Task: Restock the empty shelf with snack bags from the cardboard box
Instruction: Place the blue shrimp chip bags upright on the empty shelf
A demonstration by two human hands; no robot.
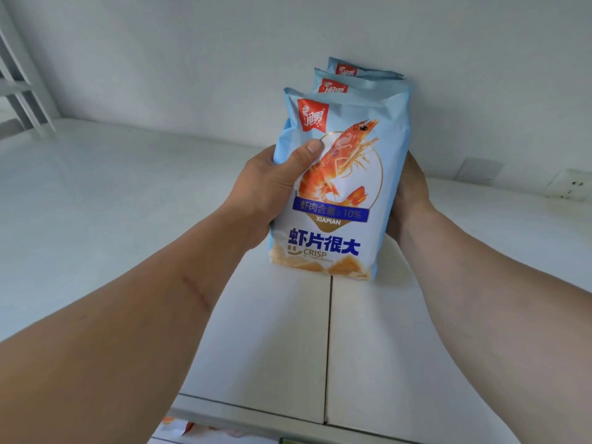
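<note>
Three light-blue snack bags with a red prawn picture stand upright in a row on the white shelf (128, 200), one behind the other. The front snack bag (339, 200) is held from both sides. My left hand (272, 190) grips its left edge, with the thumb across the front near the prawn. My right hand (408, 193) is pressed to the right side, mostly hidden behind the bag. The second bag (362, 86) and the third bag (365, 69) show only their tops, close to the back wall. The cardboard box is out of view.
The white back wall (288, 43) rises right behind the bags. A seam (329, 341) splits the shelf board in front of the bags. A grey metal upright (22, 88) stands at far left. A wall socket (570, 184) sits at right. Packaging shows below the shelf edge (179, 424).
</note>
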